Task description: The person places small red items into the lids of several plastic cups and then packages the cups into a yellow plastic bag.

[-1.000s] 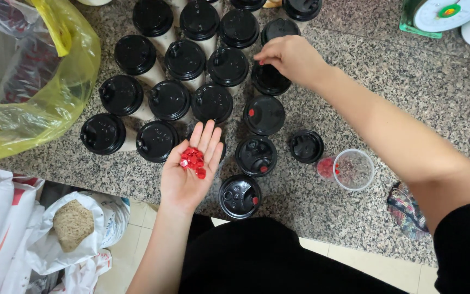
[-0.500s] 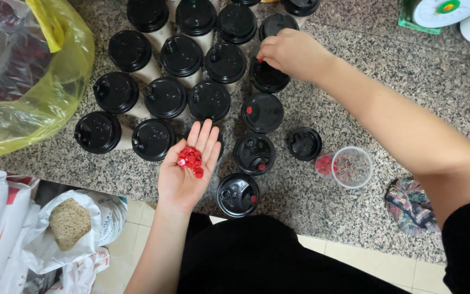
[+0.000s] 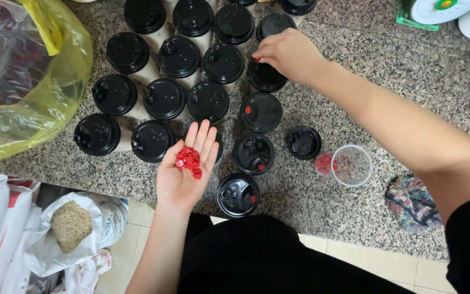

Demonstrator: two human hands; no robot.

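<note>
Red plastic plugs (image 3: 189, 161) lie heaped in my left hand (image 3: 183, 169), palm open, held near. My right hand (image 3: 286, 54) pinches one plug onto a black domed cup lid (image 3: 266, 76), far centre. Plugging in progress; next I judge an unplugged lid needs careful alignment.

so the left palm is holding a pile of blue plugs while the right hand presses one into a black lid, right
Not quite: the plugs in the open left palm are red, not blue, as the head view shows. The right hand is indeed at a black lid.
</note>
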